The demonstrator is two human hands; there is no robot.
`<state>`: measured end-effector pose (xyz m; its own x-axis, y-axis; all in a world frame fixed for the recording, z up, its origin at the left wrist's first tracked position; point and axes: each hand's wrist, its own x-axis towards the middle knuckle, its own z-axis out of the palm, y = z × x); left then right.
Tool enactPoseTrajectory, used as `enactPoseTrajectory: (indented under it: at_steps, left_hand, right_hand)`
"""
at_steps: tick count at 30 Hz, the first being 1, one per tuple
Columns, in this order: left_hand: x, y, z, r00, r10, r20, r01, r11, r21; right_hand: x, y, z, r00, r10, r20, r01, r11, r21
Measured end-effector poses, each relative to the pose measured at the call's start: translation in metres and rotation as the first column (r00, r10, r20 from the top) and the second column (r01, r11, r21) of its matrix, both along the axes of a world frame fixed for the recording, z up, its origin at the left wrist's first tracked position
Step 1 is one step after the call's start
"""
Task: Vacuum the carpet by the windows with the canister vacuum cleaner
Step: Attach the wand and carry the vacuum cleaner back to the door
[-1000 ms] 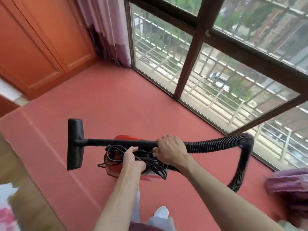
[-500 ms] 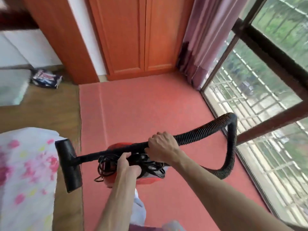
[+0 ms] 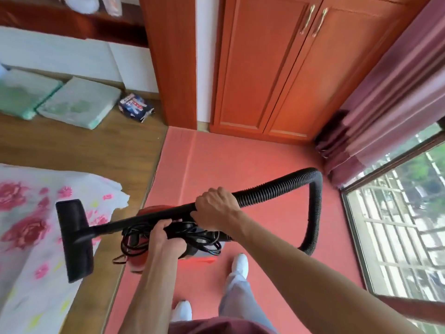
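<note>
Evidently the red canister vacuum cleaner (image 3: 138,261) is held off the floor, above the left edge of the salmon-red carpet (image 3: 240,160) where it meets the brown wooden floor (image 3: 72,145). The left grip (image 3: 166,237) is curled round the canister's top, together with the bundled black power cord (image 3: 134,237). The right grip (image 3: 214,209) is wrapped round the black rigid wand (image 3: 125,221) where the black ribbed hose (image 3: 315,208) joins it. The flat black floor nozzle (image 3: 75,239) juts out in the air over the rose-printed white sheet (image 3: 24,225).

Setting down looks like the step in hand. Lower the canister level onto the carpet, then bring the nozzle round toward the window (image 3: 397,225) edge. Unwind the cord before releasing either grip.
</note>
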<state>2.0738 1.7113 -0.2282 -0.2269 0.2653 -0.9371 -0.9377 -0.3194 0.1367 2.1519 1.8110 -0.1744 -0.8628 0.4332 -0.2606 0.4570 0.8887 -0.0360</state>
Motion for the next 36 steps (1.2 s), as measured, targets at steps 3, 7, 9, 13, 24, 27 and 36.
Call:
enactPoseTrajectory:
  at_steps: [3, 7, 9, 13, 24, 27, 36]
  left_hand:
    - [-0.015, 0.025, 0.003, 0.995, 0.097, -0.005, -0.097, 0.995, 0.003]
    - [-0.023, 0.05, 0.024, 0.983, 0.182, -0.029, -0.182, 0.983, 0.023]
    - [-0.031, 0.059, 0.034, 0.974, 0.221, -0.044, -0.22, 0.975, 0.035]
    - [-0.053, 0.077, 0.04, 0.958, 0.276, -0.073, -0.276, 0.961, 0.009]
    - [-0.186, 0.139, 0.028, 0.832, 0.549, 0.086, -0.547, 0.836, -0.039]
    - [-0.239, 0.145, 0.015, 0.808, 0.571, 0.147, -0.569, 0.82, -0.059]
    - [-0.405, 0.175, 0.042, 0.718, 0.684, 0.129, -0.695, 0.716, 0.071]
  right_hand:
    - [-0.023, 0.034, 0.001, 0.991, 0.131, -0.018, -0.131, 0.991, 0.009]
    - [-0.055, 0.072, 0.013, 0.954, 0.297, -0.039, -0.296, 0.955, 0.029]
    - [-0.073, 0.087, 0.019, 0.924, 0.381, -0.044, -0.379, 0.924, 0.049]
    - [-0.113, 0.113, 0.032, 0.838, 0.545, -0.027, -0.539, 0.834, 0.116]
    - [-0.291, 0.167, 0.021, 0.679, 0.722, 0.133, -0.731, 0.681, 0.04]
    - [-0.351, 0.173, 0.008, 0.633, 0.752, 0.183, -0.767, 0.641, 0.021]
    - [-0.541, 0.204, 0.046, 0.557, 0.828, 0.065, -0.831, 0.554, 0.061]
